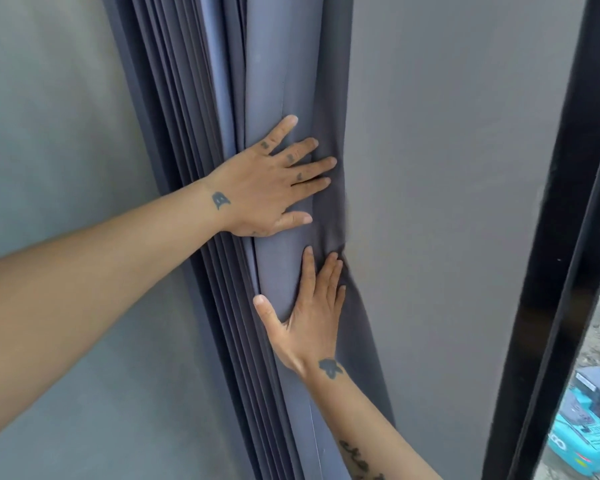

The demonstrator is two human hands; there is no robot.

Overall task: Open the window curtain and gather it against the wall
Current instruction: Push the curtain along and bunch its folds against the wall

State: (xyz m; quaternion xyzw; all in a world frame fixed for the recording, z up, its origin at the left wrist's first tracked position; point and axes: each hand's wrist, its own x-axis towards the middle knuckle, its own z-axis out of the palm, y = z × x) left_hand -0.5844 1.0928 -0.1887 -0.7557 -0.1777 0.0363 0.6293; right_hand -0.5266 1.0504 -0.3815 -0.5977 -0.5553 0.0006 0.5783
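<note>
The grey-blue curtain (267, 81) hangs bunched in many narrow vertical folds in the corner between two grey walls. My left hand (267, 188) lies flat on the outer fold, fingers spread and pointing right, pressing the cloth toward the wall. Just below it, my right hand (309, 317) also rests flat on the same fold, fingers pointing up and thumb stretched left over the rounded pleat. Neither hand grips the fabric; both palms push on it. The curtain's top and bottom are out of view.
A grey wall (447, 202) stands to the right of the curtain and another grey wall (49, 133) to its left. A black window frame (561, 237) runs down the right edge. Through the glass a teal excavator (582, 431) sits on dirt outside.
</note>
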